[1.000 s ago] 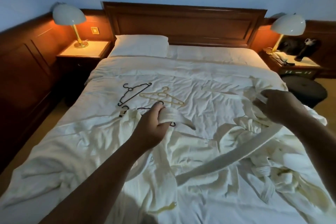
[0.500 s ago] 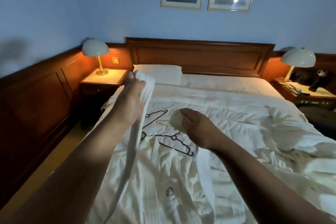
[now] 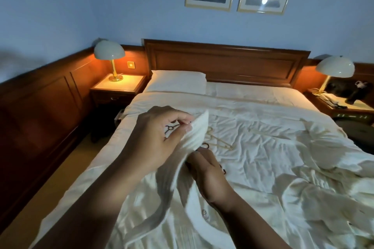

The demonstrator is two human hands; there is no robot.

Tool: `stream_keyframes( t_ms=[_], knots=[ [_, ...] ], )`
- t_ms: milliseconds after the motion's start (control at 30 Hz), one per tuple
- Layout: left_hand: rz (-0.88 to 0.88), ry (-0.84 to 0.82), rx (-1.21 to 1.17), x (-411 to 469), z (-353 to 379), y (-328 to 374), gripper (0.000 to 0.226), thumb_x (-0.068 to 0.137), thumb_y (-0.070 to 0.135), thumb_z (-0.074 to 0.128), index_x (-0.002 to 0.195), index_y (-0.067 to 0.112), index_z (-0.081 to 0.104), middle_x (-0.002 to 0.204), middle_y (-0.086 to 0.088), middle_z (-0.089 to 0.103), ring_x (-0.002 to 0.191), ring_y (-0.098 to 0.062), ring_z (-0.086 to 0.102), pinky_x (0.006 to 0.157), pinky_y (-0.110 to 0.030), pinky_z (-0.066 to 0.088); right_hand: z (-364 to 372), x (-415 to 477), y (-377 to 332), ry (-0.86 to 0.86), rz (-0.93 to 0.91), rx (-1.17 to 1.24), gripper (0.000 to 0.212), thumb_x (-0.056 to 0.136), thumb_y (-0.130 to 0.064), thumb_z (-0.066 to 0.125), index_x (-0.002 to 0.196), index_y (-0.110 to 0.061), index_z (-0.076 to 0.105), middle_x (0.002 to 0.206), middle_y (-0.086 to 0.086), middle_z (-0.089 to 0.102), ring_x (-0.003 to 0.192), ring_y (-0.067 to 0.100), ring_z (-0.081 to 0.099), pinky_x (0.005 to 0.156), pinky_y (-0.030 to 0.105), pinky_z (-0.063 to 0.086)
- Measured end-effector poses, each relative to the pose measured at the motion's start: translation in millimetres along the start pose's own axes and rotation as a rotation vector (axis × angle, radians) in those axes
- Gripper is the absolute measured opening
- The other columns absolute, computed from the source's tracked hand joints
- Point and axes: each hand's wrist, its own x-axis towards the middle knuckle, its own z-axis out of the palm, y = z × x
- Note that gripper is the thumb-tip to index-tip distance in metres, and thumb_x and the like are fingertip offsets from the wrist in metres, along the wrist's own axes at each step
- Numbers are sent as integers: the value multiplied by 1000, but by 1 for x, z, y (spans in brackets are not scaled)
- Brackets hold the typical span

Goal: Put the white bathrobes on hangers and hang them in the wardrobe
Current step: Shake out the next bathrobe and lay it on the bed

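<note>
- Left hand (image 3: pixel 159 137), centre of frame, raised above the bed (image 3: pixel 263 119). Thumb and forefinger are pressed together on the top fold of a white ribbed belt (image 3: pixel 197 129); the other fingers curl loosely above it.
- The belt runs from that pinch down and left across the forearm and ends in the lower centre of the frame, on the fabric there.
- Right hand (image 3: pixel 210 174) sits just below the left, back of hand to camera. Its fingertips are tucked behind the belt, so I cannot tell whether they are clamped on it.
- White bathrobe (image 3: pixel 178 234) is spread on the bed, lower centre between the forearms, with a small embroidered emblem (image 3: pixel 204 213) beside the right wrist.
- More crumpled white towelling (image 3: pixel 323 198) is heaped lower right; I cannot tell whether it is a second robe.
- Hangers lie flat on the duvet beyond the hands: a cream hanger (image 3: pixel 219 140) just right of the belt, and a black hanger (image 3: pixel 171 127) seen in part through the left fingers.
- No robe is on a hanger.
- Background: pillow (image 3: pixel 178 82) and wooden headboard (image 3: pixel 222 62) at mid-frame, lit lamp (image 3: pixel 109 52) on the nightstand (image 3: pixel 119 89) at left, and a second lamp (image 3: pixel 335 66) at the right edge.
</note>
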Motion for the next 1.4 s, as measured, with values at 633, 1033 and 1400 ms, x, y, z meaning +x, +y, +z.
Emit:
stream_keyframes(
  t_ms=[633,1033,1400],
  knots=[
    [-669,204,-526,-91,29,-27,36,98,44,55,72,19,55,62,-4,53,60,-20,54,63,-40,44,24,-28,24,349,-49,-329,32,93,-48,61,92,-16,62,84,-2,73,74,17,70,68,42,56],
    [-723,-139,-768,-118,29,-30,30,84,45,70,94,17,75,87,-6,76,87,-18,72,81,-26,47,21,-29,24,361,-134,-513,35,89,-55,58,90,-20,56,77,4,68,57,21,65,55,49,51],
    [-878,116,-462,-126,28,-44,31,88,48,65,101,20,68,79,6,73,75,-9,71,64,-24,51,31,-75,81,339,-152,-699,15,89,-28,69,93,-29,55,87,-11,55,80,10,59,69,17,45]
  ],
)
